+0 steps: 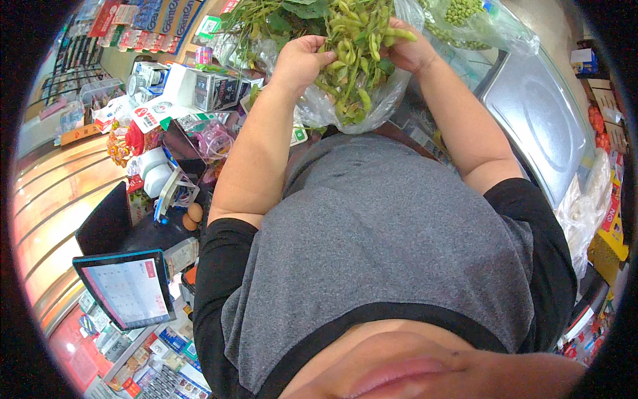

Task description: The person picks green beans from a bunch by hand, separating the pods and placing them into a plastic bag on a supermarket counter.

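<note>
A bunch of green soybean pods on stalks [356, 65] lies over a clear plastic bag [369, 122] at the top centre. My left hand [301, 62] is at the left side of the bunch, thumb and fingers pinched near a pod; what lies between them is too small to tell. On the right side my right hand [408, 47] has its fingers around pods and stalks, partly hidden by them. Leafy stalks [294, 20] spread beyond my left hand. Another clear bag with shelled green beans [461, 12] lies at the upper right.
A metal weighing tray [538, 114] is to the right, with crumpled plastic bags [583, 214] below it. On the left stand small boxes [217, 90], two brown eggs [192, 217] and a tablet-like screen [127, 289]. Packaged goods [149, 25] fill the upper left.
</note>
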The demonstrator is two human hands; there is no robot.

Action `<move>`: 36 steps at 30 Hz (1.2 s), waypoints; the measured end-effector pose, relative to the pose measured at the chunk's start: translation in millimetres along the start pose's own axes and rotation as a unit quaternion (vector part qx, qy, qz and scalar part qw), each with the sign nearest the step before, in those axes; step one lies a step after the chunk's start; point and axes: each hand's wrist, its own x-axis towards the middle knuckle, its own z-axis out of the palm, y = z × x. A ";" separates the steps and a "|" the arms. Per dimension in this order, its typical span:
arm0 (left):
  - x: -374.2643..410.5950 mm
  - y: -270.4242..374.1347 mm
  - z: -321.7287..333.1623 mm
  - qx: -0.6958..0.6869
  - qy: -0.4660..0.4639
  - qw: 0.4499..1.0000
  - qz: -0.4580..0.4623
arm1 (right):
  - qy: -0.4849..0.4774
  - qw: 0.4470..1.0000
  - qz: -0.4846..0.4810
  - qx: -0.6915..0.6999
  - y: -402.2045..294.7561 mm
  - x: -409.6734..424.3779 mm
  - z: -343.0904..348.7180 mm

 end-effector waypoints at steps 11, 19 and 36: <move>13.9 78.0 -44.2 -0.081 0.024 0.993 0.078 | 0.121 0.975 0.064 -0.173 -98.9 30.5 72.1; 83.1 143.9 -178.1 0.115 0.113 0.987 0.026 | 0.223 0.956 -0.087 -0.171 -103.5 30.8 33.3; 34.2 127.4 -103.9 0.423 0.245 0.808 0.329 | -0.085 0.594 0.004 -0.800 28.0 14.1 84.5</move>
